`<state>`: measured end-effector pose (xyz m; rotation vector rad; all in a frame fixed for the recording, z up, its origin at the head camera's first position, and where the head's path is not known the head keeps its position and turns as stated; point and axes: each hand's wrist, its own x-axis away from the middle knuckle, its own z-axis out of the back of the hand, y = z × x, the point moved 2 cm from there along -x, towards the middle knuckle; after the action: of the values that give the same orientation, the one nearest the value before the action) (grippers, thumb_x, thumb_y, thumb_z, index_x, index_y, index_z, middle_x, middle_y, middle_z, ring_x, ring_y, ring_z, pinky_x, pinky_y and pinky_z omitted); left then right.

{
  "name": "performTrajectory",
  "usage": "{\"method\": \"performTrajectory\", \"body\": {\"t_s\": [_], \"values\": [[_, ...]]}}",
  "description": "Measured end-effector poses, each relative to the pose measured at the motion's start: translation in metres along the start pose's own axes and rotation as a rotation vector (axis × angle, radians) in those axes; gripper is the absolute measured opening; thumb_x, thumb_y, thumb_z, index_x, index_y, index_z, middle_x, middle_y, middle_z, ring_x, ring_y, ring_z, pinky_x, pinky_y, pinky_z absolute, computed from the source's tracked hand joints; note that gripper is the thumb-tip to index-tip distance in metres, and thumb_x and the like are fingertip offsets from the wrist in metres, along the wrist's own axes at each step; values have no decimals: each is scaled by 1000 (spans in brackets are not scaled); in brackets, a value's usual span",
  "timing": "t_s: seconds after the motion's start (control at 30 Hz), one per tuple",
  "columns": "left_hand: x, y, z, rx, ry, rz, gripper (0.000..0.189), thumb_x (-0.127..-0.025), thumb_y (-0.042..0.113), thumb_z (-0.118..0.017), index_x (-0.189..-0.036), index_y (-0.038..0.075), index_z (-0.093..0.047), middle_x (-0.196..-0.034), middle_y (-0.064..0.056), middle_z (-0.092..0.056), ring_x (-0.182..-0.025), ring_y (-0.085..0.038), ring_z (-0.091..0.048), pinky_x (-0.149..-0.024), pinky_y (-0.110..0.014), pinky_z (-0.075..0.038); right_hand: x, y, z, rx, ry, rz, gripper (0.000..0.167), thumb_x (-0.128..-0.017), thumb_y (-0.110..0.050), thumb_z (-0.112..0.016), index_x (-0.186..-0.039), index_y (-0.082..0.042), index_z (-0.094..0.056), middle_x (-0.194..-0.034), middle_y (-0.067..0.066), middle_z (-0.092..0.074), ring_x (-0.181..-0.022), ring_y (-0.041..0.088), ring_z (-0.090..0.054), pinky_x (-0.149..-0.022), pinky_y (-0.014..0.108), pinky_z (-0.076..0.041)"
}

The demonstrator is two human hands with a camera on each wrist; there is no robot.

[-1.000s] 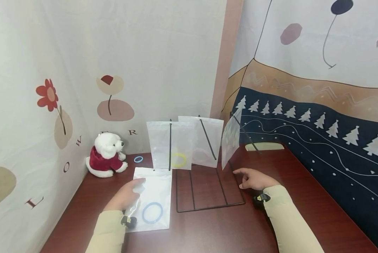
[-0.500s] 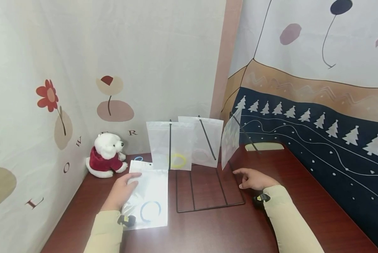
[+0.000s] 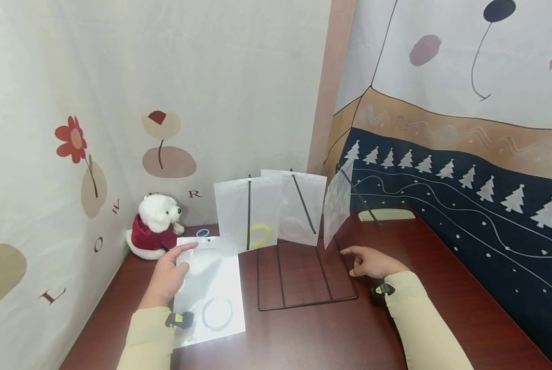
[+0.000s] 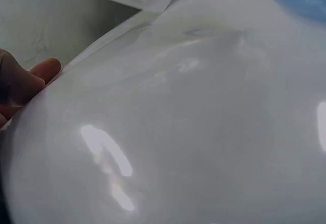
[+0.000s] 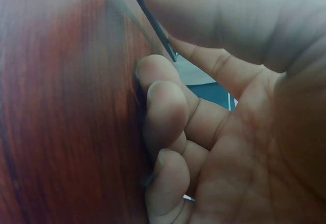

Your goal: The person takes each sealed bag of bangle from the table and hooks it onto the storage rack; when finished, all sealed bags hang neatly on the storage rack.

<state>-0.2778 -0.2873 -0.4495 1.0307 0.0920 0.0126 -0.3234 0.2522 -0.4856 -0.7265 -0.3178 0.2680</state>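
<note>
My left hand [image 3: 166, 277] pinches the left edge of a white zip bag [image 3: 225, 277] with a blue ring [image 3: 217, 314] in it. A small punched hole shows near the bag's top edge. Its upper right corner meets the lower edge of a hanging bag with a yellow ring [image 3: 259, 235]. In the left wrist view the bag's shiny face [image 4: 204, 132] fills most of the picture. My right hand [image 3: 373, 262] has thumb and index fingertip at the right base wire of a black wire rack [image 3: 308, 304]; its other fingers are curled.
Two more zip bags hang on the rack's rods, one at the middle [image 3: 303, 205] and one turned edgewise [image 3: 338, 205]. A white plush bear [image 3: 155, 226] in red sits at the back left, near a loose small blue ring [image 3: 203, 233]. Fabric walls [image 3: 239, 103] border the table.
My left hand has moved left and slightly up, carrying the bag with the blue ring. The yellow-ring bag's lower edge has swung a little. My right hand stays still.
</note>
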Motion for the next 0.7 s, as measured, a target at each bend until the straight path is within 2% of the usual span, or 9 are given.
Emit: {"method": "performTrajectory", "body": {"t_s": [0.07, 0.13, 0.23, 0.3, 0.37, 0.43, 0.53, 0.6, 0.7], "values": [[0, 3, 1, -3, 22, 1, 53, -100, 2, -47, -151, 10, -57, -160, -22, -45, -87, -30, -56, -61, -33, -48, 0, 0, 0, -1, 0, 0, 58, -91, -3, -75, -146, -10, -60, -67, 0, -53, -61, 16, -49, -59, 33, -44], [1, 5, 1, -10, 44, -3, 46, -105, 9, -48, -149, 10, -59, -156, -21, -50, -82, -27, -53, -60, -29, -46, 1, 0, 0, 1, 2, 1, 58, -91, -3, -76, -146, -10, -60, -67, 0, -54, -61, 16, -50, -59, 33, -44], [3, 9, 2, -5, 71, -7, 41, -109, 16, -50, -148, 10, -61, -147, -18, -56, -97, -22, -48, -66, -31, -45, 1, -1, 0, 5, 5, 2, 58, -91, -3, -76, -146, -10, -60, -68, 1, -55, -62, 16, -50, -59, 34, -45], [4, 10, 2, 3, 99, -22, 38, -109, 17, -51, -145, 11, -64, -127, -19, -63, -83, -23, -51, -62, -30, -45, 1, -1, 0, 10, 9, 3, 58, -91, -4, -77, -146, -10, -60, -68, 1, -55, -62, 16, -51, -59, 34, -45], [4, 11, 3, 25, 129, -37, 36, -108, 15, -53, -141, 11, -67, -98, -18, -62, -63, -22, -46, -51, -31, -42, 1, -2, 0, 12, 9, 5, 59, -91, -4, -77, -146, -10, -59, -69, 1, -55, -62, 17, -51, -59, 34, -45], [5, 13, 4, 33, 155, -55, 35, -107, 13, -54, -139, 12, -69, -93, -12, -60, -57, -18, -43, -47, -30, -41, 1, -2, 0, 12, 8, 4, 59, -91, -4, -77, -146, -10, -59, -69, 1, -55, -63, 16, -51, -59, 34, -45], [7, 17, 5, 40, 178, -73, 36, -106, 11, -53, -138, 11, -70, -102, -13, -63, -66, -19, -46, -48, -30, -42, 2, -2, 1, 13, 4, 8, 59, -91, -4, -77, -146, -10, -59, -69, 1, -55, -63, 16, -51, -59, 33, -45], [9, 20, 6, 43, 185, -73, 37, -106, 10, -52, -138, 12, -70, -125, -13, -64, -76, -20, -47, -51, -29, -44, 2, -2, 1, 15, 1, 13, 59, -90, -5, -77, -146, -9, -59, -70, 1, -56, -64, 17, -52, -59, 33, -46], [12, 25, 8, 75, 193, -62, 40, -104, 7, -50, -138, 12, -70, -133, -15, -63, -82, -19, -53, -54, -27, -48, 3, -2, 1, 15, -2, 16, 60, -90, -6, -78, -146, -9, -59, -71, 1, -57, -64, 17, -53, -59, 32, -46]]}}
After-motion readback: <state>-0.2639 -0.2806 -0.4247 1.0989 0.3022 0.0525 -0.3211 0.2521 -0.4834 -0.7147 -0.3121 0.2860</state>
